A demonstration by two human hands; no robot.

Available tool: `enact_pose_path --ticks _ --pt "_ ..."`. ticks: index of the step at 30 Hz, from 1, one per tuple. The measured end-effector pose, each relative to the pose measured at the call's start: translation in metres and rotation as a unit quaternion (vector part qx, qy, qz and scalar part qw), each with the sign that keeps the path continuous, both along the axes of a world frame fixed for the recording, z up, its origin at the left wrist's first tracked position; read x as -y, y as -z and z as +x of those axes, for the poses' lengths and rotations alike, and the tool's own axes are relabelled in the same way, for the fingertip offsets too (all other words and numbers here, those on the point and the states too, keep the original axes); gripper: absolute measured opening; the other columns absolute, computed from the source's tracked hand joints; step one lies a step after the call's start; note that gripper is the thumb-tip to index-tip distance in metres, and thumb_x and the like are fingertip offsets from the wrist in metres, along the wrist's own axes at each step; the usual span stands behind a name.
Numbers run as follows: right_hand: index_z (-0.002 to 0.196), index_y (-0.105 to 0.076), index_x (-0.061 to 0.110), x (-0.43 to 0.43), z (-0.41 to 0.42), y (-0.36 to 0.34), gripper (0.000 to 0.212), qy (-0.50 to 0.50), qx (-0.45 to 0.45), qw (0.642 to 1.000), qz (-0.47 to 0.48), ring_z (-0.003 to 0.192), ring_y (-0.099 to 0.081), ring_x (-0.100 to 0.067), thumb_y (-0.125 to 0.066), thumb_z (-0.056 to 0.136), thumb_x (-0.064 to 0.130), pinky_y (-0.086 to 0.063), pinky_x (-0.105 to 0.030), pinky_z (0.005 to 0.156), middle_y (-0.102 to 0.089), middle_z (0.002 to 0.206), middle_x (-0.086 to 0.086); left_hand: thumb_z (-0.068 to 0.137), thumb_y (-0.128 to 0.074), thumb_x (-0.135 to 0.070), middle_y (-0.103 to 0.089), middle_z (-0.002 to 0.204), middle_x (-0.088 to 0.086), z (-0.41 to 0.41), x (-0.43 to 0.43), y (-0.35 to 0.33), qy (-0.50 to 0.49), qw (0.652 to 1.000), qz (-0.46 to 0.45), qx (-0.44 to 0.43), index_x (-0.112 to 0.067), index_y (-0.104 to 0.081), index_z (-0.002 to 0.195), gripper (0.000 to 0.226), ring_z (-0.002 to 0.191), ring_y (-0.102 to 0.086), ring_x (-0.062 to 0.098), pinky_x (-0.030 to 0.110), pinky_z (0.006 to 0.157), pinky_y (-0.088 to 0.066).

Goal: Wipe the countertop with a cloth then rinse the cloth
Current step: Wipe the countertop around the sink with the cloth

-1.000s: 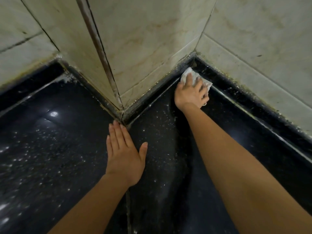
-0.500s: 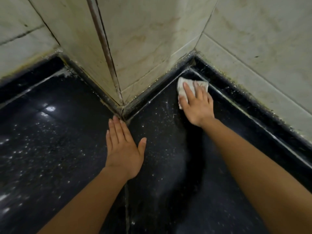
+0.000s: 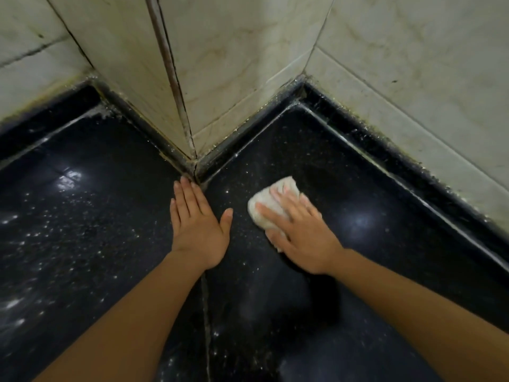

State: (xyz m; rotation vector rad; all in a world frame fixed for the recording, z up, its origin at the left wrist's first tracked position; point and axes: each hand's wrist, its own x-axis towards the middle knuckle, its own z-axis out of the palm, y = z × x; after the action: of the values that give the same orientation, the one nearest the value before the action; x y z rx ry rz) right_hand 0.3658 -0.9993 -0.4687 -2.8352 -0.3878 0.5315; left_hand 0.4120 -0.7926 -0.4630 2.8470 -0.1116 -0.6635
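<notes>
Head view: right hand [image 3: 300,230] pressed flat on soft, limp cloth [image 3: 271,204] beside wall corner [image 3: 194,158]; left hand [image 3: 197,223] splayed, empty, on countertop [image 3: 371,244].

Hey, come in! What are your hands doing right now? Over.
Right hand flat on the white cloth, pressing it onto the black countertop. Left hand open, palm down. Nothing in the way.

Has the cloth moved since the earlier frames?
Yes. The cloth, under the right hand, has come out of the far wall corner toward the person, nearer the left hand.
</notes>
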Motion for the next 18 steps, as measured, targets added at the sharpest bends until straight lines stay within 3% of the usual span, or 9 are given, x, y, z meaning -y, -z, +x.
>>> enact_pose_path --ticks 4,7,11,15,18 --pt "0.149 0.001 0.047 0.007 -0.057 0.001 0.052 -0.124 -0.012 0.992 -0.023 0.146 0.020 -0.016 -0.015 0.100 0.054 0.014 -0.035 0.117 0.009 0.160 0.003 0.095 -0.007 -0.056 0.035 0.149 0.018 -0.001 -0.001 0.002 0.003 1.000 -0.008 0.007 0.002 0.026 0.141 0.081 0.138 0.032 0.028 0.038 0.112 0.019" --pt "0.148 -0.002 0.049 0.018 -0.048 -0.001 0.051 -0.164 -0.014 0.986 -0.020 0.146 0.019 -0.014 -0.015 0.100 0.056 0.012 -0.036 0.117 0.007 0.160 0.006 0.095 -0.009 -0.055 0.033 0.150 0.019 -0.002 -0.001 0.004 0.001 1.000 -0.011 0.018 0.002 0.024 0.142 0.081 0.139 0.030 0.028 0.038 0.112 0.018" --pt "0.143 0.006 0.050 0.033 0.016 0.000 0.054 -0.037 -0.004 0.998 -0.047 0.145 0.018 -0.013 -0.003 0.092 0.064 0.016 -0.033 0.116 0.009 0.160 0.005 0.095 -0.010 -0.056 0.032 0.150 0.019 -0.002 -0.002 0.006 -0.002 1.000 -0.015 0.028 0.002 0.024 0.142 0.082 0.139 0.030 0.028 0.037 0.110 0.019" --pt "0.148 0.005 0.045 0.055 0.089 -0.001 0.053 0.120 -0.029 0.991 -0.059 0.145 0.020 -0.017 -0.012 0.099 0.055 0.016 -0.035 0.115 0.017 0.160 0.002 0.095 -0.008 -0.056 0.032 0.150 0.018 -0.002 -0.001 0.008 -0.005 0.999 -0.010 0.034 0.002 0.025 0.141 0.081 0.138 0.031 0.027 0.037 0.110 0.020" --pt "0.151 0.002 0.042 0.061 0.106 -0.002 0.054 0.181 -0.041 0.982 -0.044 0.145 0.021 -0.017 -0.014 0.101 0.052 0.015 -0.037 0.116 0.017 0.160 0.003 0.095 -0.008 -0.055 0.033 0.150 0.018 -0.002 -0.001 0.008 -0.003 1.000 -0.008 0.030 0.002 0.025 0.141 0.081 0.138 0.031 0.027 0.036 0.110 0.020"
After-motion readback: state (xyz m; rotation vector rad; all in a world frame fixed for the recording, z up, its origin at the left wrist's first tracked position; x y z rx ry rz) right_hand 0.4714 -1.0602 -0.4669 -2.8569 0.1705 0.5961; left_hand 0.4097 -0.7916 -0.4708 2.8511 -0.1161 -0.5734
